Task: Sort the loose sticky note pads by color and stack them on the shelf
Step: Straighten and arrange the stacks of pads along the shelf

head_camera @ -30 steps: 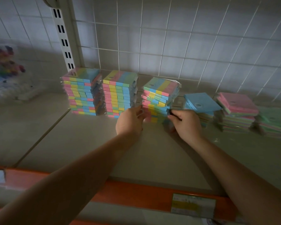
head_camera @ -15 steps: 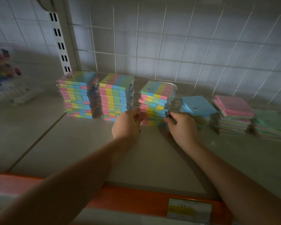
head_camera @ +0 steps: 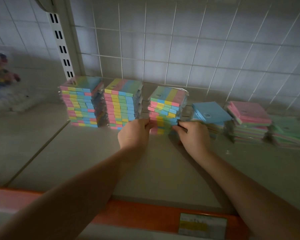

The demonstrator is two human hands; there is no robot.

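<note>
Across the whole lower view runs the pale shelf (head_camera: 76, 153), backed by a white wire grid (head_camera: 197, 49) and fronted by an orange price rail (head_camera: 145, 215). On the shelf, near the back, stand three stacks of wrapped striped pads. The left stack (head_camera: 80, 104) and the middle stack (head_camera: 123, 104) are tall and fairly square. The third stack (head_camera: 166, 110) is shorter, with its upper pads skewed against the lower ones. Further right lie lower piles: one topped by a tilted blue pad (head_camera: 210, 112), one topped with pink (head_camera: 248, 112), and a green-topped one (head_camera: 289, 129) at the frame edge.

Both hands sit at the base of the third stack. The left hand (head_camera: 135, 132) grips its lower left side, fingers curled against the pads; the right hand (head_camera: 194, 134) pinches its lower right corner, thumb and fingers closed on the wrapping.

Compared with a second ago, both hands have stayed at the same two spots on the stack, and its top pads look somewhat less fanned out than they were. That suggests the step in hand is squaring this pile rather than adding to it. The single-colour piles on the right look untidy, so much of the sorting probably remains.
</note>
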